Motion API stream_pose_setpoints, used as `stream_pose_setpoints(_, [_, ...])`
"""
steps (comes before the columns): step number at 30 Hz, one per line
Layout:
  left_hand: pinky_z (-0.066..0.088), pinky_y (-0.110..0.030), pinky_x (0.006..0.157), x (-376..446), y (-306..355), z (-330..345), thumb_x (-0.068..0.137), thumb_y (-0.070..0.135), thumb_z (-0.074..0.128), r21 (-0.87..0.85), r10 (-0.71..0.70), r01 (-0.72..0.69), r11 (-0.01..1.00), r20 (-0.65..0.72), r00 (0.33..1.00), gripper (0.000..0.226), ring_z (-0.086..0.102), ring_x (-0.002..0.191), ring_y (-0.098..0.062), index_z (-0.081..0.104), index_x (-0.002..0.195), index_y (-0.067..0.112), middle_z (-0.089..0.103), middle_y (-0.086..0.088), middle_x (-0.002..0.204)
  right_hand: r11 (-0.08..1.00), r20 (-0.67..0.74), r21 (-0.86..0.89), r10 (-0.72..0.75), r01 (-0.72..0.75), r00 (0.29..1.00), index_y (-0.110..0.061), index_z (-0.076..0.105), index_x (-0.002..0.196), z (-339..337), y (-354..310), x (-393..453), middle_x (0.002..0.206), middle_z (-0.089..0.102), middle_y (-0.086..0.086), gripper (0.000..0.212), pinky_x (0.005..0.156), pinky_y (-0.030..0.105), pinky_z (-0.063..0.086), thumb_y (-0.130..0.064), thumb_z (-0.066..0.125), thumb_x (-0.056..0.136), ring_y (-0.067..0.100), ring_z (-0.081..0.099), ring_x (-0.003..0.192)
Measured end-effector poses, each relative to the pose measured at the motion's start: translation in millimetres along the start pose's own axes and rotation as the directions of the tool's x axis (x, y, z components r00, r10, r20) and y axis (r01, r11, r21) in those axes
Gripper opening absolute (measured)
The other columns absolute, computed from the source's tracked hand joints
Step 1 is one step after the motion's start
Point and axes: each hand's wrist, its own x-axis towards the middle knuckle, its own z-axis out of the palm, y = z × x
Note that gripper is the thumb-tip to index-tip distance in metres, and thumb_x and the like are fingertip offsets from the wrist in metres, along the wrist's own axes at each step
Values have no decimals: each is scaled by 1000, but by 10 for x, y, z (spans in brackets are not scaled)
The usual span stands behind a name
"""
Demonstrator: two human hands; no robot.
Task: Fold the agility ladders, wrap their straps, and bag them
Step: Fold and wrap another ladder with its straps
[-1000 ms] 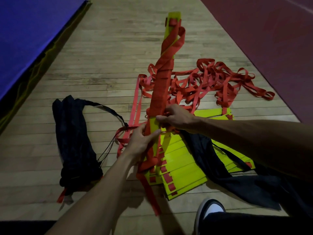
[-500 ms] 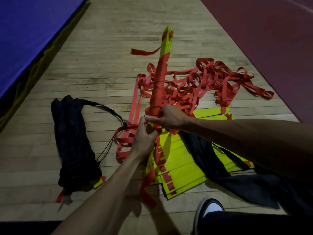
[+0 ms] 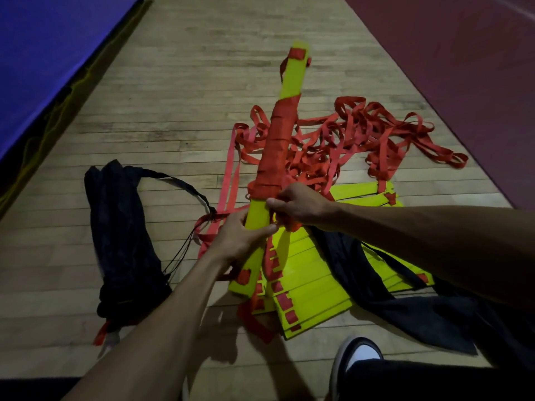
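Both hands (image 3: 246, 238) grip the strap-wrapped ladder bundle (image 3: 275, 157)

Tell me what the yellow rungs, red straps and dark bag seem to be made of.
Rungs: likely rigid plastic, smooth and matte; they lie flat and straight. Red straps: woven webbing, apparently nylon; limp flat loops. Dark bag: thin fabric, crumpled, with a drawstring.
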Motion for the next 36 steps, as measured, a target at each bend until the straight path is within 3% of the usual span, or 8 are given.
stream_pose_setpoints(3, [54, -19, 60, 13, 44, -25, 87, 19, 78, 119, 42, -44, 992, 12, 999, 20, 71, 69, -5, 69, 104, 24, 75, 4, 81, 991, 10, -129, 27, -26, 1000, -2, 67, 66, -33, 5, 10, 59, 67, 11, 55, 50, 22, 47, -39, 50, 103, 9, 58, 41])
stream_pose_setpoints(13, [43, -32, 63, 25, -83, 261, 83, 11, 73, 258, 203, -145, 955, -214, 956, 25, 49, 78, -18, 51, 94, 16, 51, -2, 89, 982, -123, -168, 67, -87, 990, -7, 64, 61, 72, -66, 37, 49, 60, 1, 57, 38, 17, 38, -54, 61, 92, 7, 53, 36])
stream_pose_setpoints(18, [55, -37, 76, 53, -30, 210, 82, 27, 79, -132, 33, -58, 990, -186, 982, 45, 65, 91, -20, 50, 114, 15, 64, -7, 106, 995, -158, 53, 90, -83, 983, -6, 66, 77, 55, 52, 110, 65, 62, 4, 37, 47, 25, 42, -39, 64, 96, 14, 55, 51])
stream_pose_setpoints(22, [61, -36, 73, -51, 55, 144, 88, 35, 71, -337, -160, 200, 920, 143, 977, 40, 74, 87, -26, 63, 117, 9, 76, -12, 101, 988, -114, 148, 49, -31, 992, -4, 66, 84, 49, 65, 74, 70, 62, 5, 37, 52, 30, 44, -38, 63, 96, 15, 56, 57])
stream_pose_setpoints(26, [56, -51, 90, -90, 115, 94, 99, 26, 58, -363, -138, 241, 900, 286, 948, 24, 73, 99, -33, 63, 119, 13, 75, -16, 109, 998, -56, 66, -14, 18, 998, -9, 61, 66, -32, 14, 2, 54, 59, -4, 42, 44, 20, 40, -37, 59, 99, 7, 53, 44])
stream_pose_setpoints(28, [61, -47, 78, -66, 141, 129, 100, 15, 58, -367, -95, 163, 916, 198, 976, 22, 75, 87, -32, 62, 119, 4, 75, -19, 102, 998, -12, -63, -10, 9, 1000, -10, 61, 60, -94, -25, 1, 47, 60, -5, 50, 43, 16, 40, -39, 56, 100, 6, 54, 40])
stream_pose_setpoints(32, [52, -37, 59, 6, 58, 192, 100, 13, 60, -56, -56, 57, 997, 16, 998, 17, 63, 52, -18, 63, 100, -4, 67, -10, 68, 986, 43, -165, 5, 2, 999, -13, 59, 61, -124, -47, 11, 42, 60, -7, 48, 44, 18, 45, -41, 56, 99, 6, 57, 38])
stream_pose_setpoints(36, [51, -36, 66, 9, 36, 260, 98, 31, 61, 228, 10, -3, 974, -31, 999, 36, 66, 90, -17, 52, 128, 14, 68, -6, 104, 979, 26, -203, 3, 3, 1000, -14, 60, 58, -109, -114, 7, 42, 59, -7, 54, 44, 17, 46, -53, 58, 94, 6, 57, 39])
